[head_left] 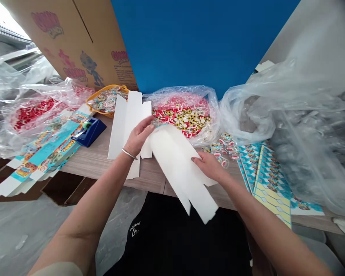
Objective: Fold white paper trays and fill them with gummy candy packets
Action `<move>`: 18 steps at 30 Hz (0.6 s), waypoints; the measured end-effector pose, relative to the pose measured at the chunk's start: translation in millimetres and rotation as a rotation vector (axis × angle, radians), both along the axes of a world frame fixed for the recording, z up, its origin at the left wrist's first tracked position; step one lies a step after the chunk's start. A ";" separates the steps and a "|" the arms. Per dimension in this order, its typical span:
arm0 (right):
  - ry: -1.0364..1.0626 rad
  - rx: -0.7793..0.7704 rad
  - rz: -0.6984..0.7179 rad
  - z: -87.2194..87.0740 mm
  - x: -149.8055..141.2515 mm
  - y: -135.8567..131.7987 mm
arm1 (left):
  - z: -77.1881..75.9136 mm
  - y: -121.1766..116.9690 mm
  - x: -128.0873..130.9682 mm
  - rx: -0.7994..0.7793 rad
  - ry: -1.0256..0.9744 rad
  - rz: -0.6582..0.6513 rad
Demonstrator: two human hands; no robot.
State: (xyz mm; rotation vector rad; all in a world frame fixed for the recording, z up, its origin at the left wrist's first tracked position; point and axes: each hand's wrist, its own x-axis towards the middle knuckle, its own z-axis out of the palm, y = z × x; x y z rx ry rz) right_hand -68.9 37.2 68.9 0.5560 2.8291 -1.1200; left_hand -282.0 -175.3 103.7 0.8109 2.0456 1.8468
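Both my hands hold a long die-cut white card blank, its plain side facing up and its flaps splayed. My left hand, with a thin bangle at the wrist, grips the card's far part. My right hand presses on its right edge. Just beyond the card lies a clear bag of red, white and yellow sweets. Small wrapped sweets are scattered close to my right hand. The card hides part of the wooden table.
A blue tape dispenser stands on printed box blanks at left. Behind are a yellow basket of sweets and a bagged red sweets pile. More printed blanks lie at right, beneath bulky clear plastic. A cardboard carton rises behind.
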 end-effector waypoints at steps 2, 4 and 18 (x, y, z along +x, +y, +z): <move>0.009 0.015 -0.127 -8.9 -14.1 0.6 | -3.6 2.9 5.4 -0.004 0.301 0.152; 0.001 0.045 -0.168 -11.5 -29.0 0.1 | -15.5 -6.9 19.8 -0.112 0.559 0.187; 0.327 0.671 0.618 -17.1 44.9 2.6 | -59.8 -55.9 96.9 -0.366 0.701 -0.540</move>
